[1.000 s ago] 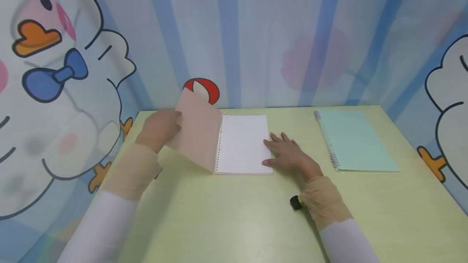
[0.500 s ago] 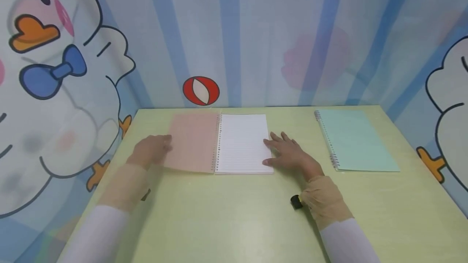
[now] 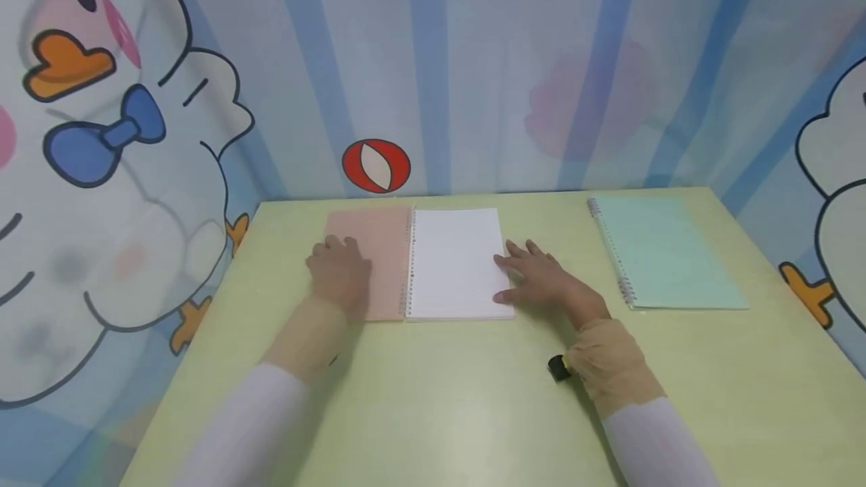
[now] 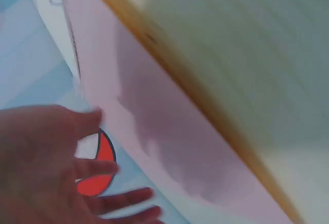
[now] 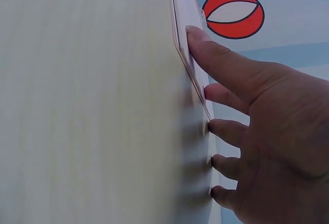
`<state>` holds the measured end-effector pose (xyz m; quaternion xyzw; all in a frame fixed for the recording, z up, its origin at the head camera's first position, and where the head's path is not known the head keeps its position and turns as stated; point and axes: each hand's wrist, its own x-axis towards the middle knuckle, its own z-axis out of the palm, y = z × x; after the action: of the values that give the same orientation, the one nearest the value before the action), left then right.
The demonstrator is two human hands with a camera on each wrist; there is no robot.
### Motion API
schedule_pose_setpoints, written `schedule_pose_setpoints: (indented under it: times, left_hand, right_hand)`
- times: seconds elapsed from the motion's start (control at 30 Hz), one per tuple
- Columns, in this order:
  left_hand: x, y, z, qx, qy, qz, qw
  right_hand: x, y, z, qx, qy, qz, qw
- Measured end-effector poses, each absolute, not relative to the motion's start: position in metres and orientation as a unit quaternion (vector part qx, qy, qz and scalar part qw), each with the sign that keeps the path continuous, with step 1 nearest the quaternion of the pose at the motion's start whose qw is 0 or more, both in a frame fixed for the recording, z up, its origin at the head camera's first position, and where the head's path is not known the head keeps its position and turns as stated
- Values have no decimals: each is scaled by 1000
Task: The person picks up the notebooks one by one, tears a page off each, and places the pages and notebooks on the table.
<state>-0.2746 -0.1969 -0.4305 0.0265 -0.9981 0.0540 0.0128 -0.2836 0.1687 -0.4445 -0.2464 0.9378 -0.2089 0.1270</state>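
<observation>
A spiral notebook lies open on the table, its pink cover [image 3: 387, 254] folded flat to the left and a white lined page [image 3: 456, 269] facing up on the right. Over the outer part of the cover is my left hand [image 3: 340, 273]. In the left wrist view the left hand [image 4: 46, 157] has its fingers apart, with a shadow on the pink cover [image 4: 159, 116] and nothing held. My right hand [image 3: 541, 276] rests at the page's right edge. The right wrist view shows the thumb of this right hand [image 5: 288, 111] on the page, the other fingertips along its edge and the table.
A mint-green spiral notebook [image 3: 670, 250] lies closed at the right rear of the pale table [image 3: 446, 397]. Behind the table hangs a blue striped backdrop [image 3: 473, 81] with cartoon birds and a red ball printed on it.
The pink cover, raised in my left hand a second ago, has come down flat on the table. My left hand has let go and moved right, over the cover. The right hand stays put.
</observation>
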Motion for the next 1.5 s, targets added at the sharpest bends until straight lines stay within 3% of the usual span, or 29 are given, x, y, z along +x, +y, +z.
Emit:
schedule_pose_setpoints:
  times: [0.1,0.27,0.57,0.77,0.9,1.03,1.3,1.5]
  left_hand:
    - [-290,-171,-428,-29,-999,-29,22]
    - [-318,-150,-435,-81,-995,-47,-30]
    - [-324,-135,-453,-100,-994,-13,-45]
    - [-326,-132,-463,-109,-993,43,-18]
    - [-326,-130,-467,-122,-992,3,-40]
    - [-326,-128,-465,-118,-991,-26,-57]
    - [-326,-125,-450,-126,-989,-49,-58]
    - [-334,-124,-452,-123,-988,-56,-68]
  right_hand:
    - [-286,169,-445,-248,936,-209,135]
    - [-286,165,-444,-267,930,-218,131]
    - [-305,143,-428,-195,948,-253,-12]
    - [-347,123,-433,-174,972,-157,31]
    - [-357,123,-445,-166,977,-115,74]
    - [-360,124,-457,-163,978,-100,83]
    - [-359,124,-459,-140,978,-143,52]
    - [-352,116,-449,-111,961,-252,-26]
